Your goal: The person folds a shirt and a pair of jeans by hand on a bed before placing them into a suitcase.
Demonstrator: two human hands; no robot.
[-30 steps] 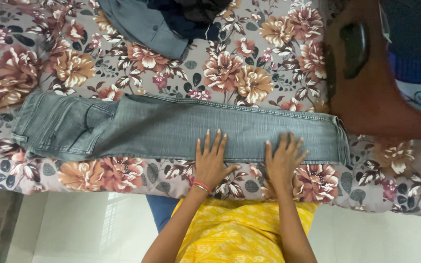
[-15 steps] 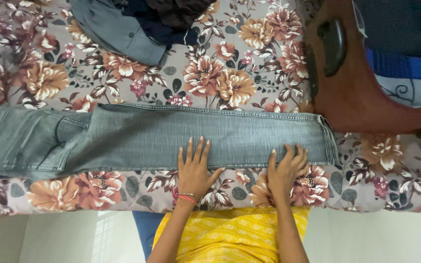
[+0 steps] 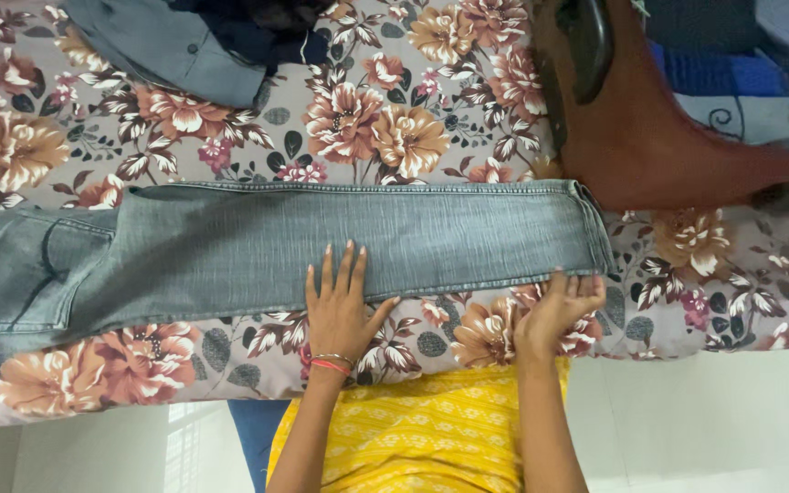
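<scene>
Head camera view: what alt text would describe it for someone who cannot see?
Grey jeans lie folded lengthwise on a floral bedsheet; the left hand rests flat on their near edge and the right hand curls at the hem end. A dark clothes pile lies beyond, a brown wooden object at right.

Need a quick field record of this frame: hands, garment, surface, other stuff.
left hand: flat, fingers spread, on near edge of grey jeans
right hand: fingers curled at the hem end's near edge
jeans: folded lengthwise, laid across the floral bedsheet
far side: pile of dark clothes
upper right: brown wooden object
wrist: red and metal bangles
</scene>
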